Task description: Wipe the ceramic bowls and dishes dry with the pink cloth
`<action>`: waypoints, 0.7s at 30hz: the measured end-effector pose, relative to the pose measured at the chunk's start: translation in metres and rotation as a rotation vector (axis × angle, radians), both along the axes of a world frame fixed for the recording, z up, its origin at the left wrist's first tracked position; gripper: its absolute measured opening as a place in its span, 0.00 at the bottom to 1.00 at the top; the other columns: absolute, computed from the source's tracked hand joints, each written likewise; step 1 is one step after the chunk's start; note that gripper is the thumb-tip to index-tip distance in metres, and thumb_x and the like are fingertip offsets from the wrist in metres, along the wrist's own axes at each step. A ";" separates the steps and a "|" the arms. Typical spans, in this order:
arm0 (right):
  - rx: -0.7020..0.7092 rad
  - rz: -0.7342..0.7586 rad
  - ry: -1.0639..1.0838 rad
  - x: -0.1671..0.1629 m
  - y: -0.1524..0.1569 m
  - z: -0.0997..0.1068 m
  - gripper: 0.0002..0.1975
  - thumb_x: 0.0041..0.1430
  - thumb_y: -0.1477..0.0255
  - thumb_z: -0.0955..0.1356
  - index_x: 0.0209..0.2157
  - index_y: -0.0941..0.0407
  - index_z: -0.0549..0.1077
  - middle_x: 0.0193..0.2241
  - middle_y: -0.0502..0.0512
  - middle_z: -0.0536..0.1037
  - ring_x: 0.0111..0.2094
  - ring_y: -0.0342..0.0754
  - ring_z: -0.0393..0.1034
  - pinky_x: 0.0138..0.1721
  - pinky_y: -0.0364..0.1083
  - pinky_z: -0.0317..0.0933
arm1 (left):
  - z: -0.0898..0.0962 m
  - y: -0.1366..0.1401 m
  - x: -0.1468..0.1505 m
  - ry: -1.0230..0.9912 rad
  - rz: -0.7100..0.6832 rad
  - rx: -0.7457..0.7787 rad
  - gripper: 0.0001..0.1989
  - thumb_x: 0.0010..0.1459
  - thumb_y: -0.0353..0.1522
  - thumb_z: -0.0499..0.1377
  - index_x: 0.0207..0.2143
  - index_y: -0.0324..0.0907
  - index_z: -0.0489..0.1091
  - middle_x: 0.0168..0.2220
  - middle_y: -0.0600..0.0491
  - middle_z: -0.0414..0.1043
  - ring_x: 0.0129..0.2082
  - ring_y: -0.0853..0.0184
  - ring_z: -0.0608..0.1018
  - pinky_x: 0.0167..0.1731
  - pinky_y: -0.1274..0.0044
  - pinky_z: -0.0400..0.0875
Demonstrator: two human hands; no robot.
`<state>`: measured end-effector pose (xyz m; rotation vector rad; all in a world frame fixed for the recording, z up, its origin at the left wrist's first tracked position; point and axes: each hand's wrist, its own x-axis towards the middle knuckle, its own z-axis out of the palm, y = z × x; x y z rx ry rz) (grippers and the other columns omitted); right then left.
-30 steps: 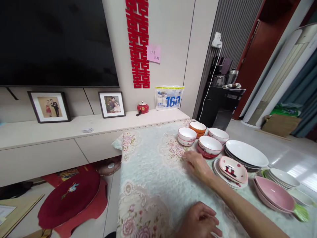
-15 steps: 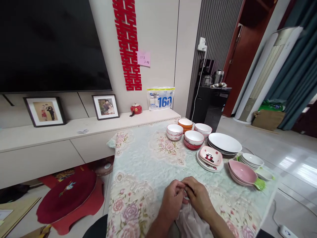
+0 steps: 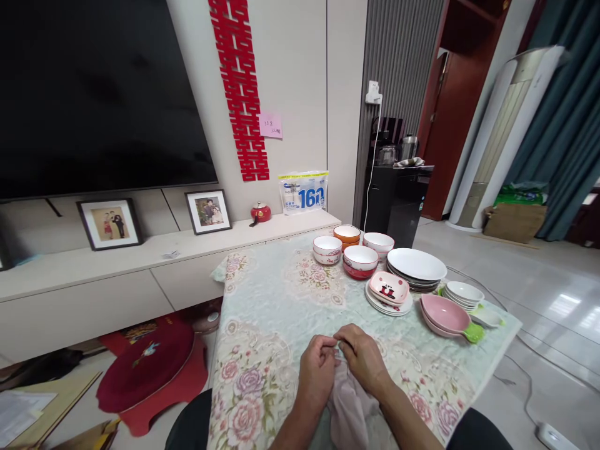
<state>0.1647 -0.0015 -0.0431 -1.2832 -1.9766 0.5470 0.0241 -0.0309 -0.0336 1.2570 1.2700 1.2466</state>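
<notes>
My left hand (image 3: 317, 367) and my right hand (image 3: 364, 356) meet at the near middle of the table, fingertips close together. Both are closed on the upper edge of a soft, pale pinkish-grey cloth (image 3: 350, 409), which hangs in folds between my forearms. The fingers hide the exact edge they pinch. Just beyond my right hand lies a pink cat-print dish (image 3: 389, 286) on a stack of white plates (image 3: 392, 309). Farther right sit nested pink bowls (image 3: 445, 314) with a green leaf-shaped handle.
Stacked bowls (image 3: 360, 259) and large white plates (image 3: 417, 265) stand at the table's far right, with small white dishes (image 3: 463, 292) nearby. A flowered tablecloth (image 3: 262, 300) covers the table. At left is a red stool (image 3: 154, 369); a low cabinet (image 3: 187, 256) runs behind.
The view has shifted slightly, so the table things appear farther left. My hands stay together on the cloth, and more of it shows between them.
</notes>
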 end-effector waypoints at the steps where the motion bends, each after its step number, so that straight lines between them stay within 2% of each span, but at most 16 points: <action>1: 0.005 0.003 -0.001 0.000 0.000 -0.001 0.14 0.57 0.79 0.61 0.37 0.54 0.76 0.37 0.55 0.77 0.43 0.50 0.70 0.45 0.47 0.62 | 0.001 -0.002 -0.001 0.016 0.019 0.007 0.09 0.52 0.34 0.55 0.33 0.41 0.72 0.30 0.51 0.75 0.31 0.62 0.77 0.35 0.71 0.73; 7: 0.036 0.005 -0.012 0.002 -0.002 -0.003 0.14 0.58 0.80 0.61 0.38 0.54 0.77 0.37 0.56 0.77 0.43 0.50 0.71 0.46 0.47 0.64 | 0.004 -0.007 -0.009 0.095 0.072 0.029 0.11 0.56 0.36 0.54 0.35 0.41 0.73 0.35 0.48 0.77 0.37 0.59 0.77 0.40 0.70 0.71; 10: 0.052 0.003 -0.018 0.003 -0.004 -0.003 0.14 0.58 0.80 0.62 0.38 0.54 0.77 0.37 0.55 0.77 0.43 0.50 0.71 0.45 0.47 0.64 | 0.004 -0.005 -0.014 0.131 0.073 0.024 0.13 0.57 0.34 0.51 0.37 0.40 0.74 0.33 0.49 0.76 0.35 0.60 0.77 0.38 0.71 0.70; 14: 0.075 -0.018 -0.027 0.003 -0.005 -0.002 0.14 0.59 0.80 0.62 0.38 0.54 0.77 0.37 0.55 0.78 0.42 0.49 0.72 0.45 0.47 0.66 | 0.006 -0.006 -0.019 0.188 0.044 0.036 0.22 0.61 0.36 0.48 0.51 0.37 0.72 0.24 0.55 0.69 0.27 0.63 0.73 0.33 0.73 0.67; 16: 0.088 -0.047 -0.030 0.003 -0.006 -0.003 0.15 0.60 0.78 0.61 0.43 0.54 0.76 0.38 0.57 0.78 0.42 0.51 0.72 0.44 0.48 0.67 | 0.009 -0.008 -0.020 0.260 0.041 0.045 0.27 0.62 0.36 0.47 0.62 0.37 0.64 0.23 0.56 0.68 0.24 0.64 0.71 0.32 0.73 0.65; 18: 0.128 -0.110 -0.040 0.003 -0.009 -0.003 0.20 0.61 0.76 0.61 0.54 0.56 0.71 0.43 0.61 0.77 0.44 0.54 0.72 0.45 0.52 0.67 | 0.013 -0.011 -0.019 0.352 0.066 0.067 0.31 0.62 0.34 0.47 0.68 0.39 0.54 0.25 0.55 0.70 0.25 0.62 0.73 0.32 0.73 0.66; 19: 0.161 -0.158 -0.065 0.003 -0.011 -0.003 0.25 0.61 0.75 0.61 0.60 0.57 0.65 0.45 0.63 0.77 0.44 0.56 0.72 0.45 0.53 0.68 | 0.014 -0.013 -0.018 0.386 0.086 0.091 0.33 0.61 0.33 0.48 0.69 0.40 0.52 0.28 0.52 0.74 0.29 0.61 0.75 0.34 0.72 0.67; 21: 0.221 -0.268 -0.172 0.002 -0.014 -0.002 0.34 0.61 0.76 0.60 0.68 0.56 0.51 0.46 0.64 0.77 0.40 0.57 0.74 0.42 0.55 0.68 | 0.017 -0.015 -0.017 0.412 0.123 0.145 0.34 0.59 0.34 0.52 0.68 0.40 0.53 0.36 0.46 0.78 0.39 0.55 0.78 0.41 0.69 0.69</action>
